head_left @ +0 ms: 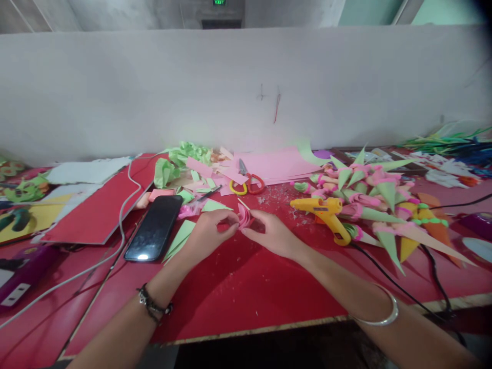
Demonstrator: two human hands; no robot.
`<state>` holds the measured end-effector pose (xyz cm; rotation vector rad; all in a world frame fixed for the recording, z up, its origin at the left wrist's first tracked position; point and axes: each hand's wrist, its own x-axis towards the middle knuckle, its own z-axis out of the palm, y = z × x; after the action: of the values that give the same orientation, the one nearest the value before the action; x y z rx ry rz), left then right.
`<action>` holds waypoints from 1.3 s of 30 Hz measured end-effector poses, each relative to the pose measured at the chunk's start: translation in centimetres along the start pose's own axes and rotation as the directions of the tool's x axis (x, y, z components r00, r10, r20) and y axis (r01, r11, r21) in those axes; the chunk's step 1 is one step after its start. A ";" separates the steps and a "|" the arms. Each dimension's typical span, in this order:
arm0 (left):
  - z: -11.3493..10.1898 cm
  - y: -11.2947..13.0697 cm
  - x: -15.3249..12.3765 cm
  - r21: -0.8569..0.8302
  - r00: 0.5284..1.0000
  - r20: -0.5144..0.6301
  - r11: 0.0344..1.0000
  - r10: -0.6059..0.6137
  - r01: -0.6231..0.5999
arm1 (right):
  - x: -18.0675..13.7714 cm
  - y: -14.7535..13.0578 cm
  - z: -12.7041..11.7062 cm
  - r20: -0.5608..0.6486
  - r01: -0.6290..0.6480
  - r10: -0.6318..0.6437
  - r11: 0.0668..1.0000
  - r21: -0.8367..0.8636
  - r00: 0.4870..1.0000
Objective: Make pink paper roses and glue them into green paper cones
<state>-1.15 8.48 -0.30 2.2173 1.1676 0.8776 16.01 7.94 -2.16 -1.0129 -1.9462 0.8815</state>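
Between my two hands, over the red table, is a small pink rolled paper flower [244, 216] with layered petals. My left hand [215, 228] pinches its left side with thumb and fingertips. On the other side my right hand [271, 231] grips it, fingers closed together. A thin pale stick or paper edge shows at the top of the flower, too small to name surely. Just beyond lie scissors [246, 182] with one yellow and one red handle loop. A yellow hot glue gun [326, 212] rests to the right of my right hand.
A black phone [154, 228] lies left of my hands, beside green paper pieces [180, 237]. Pink sheets [279, 161] and crumpled green paper [188, 156] are at the back. Paper cones with pink trim [369, 192] pile up at right. A white cable [125, 205] crosses the left side.
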 end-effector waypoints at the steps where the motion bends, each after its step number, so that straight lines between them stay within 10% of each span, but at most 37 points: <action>1: 0.0 0.0 0.0 0.001 1.000 0.001 1.000 0.004 -0.004 | 0.0 0.0 0.0 -0.005 0.002 -0.002 1.000 -0.011 1.000; 39: -0.6 -0.2 0.2 0.076 0.993 -0.009 0.990 0.119 -0.118 | 0.3 -0.2 -0.9 -0.154 -0.074 0.049 0.984 -0.163 0.987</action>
<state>-1.63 8.82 0.01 2.3662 1.1012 0.9106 16.60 8.30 -1.46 -1.2075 -1.8942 0.6622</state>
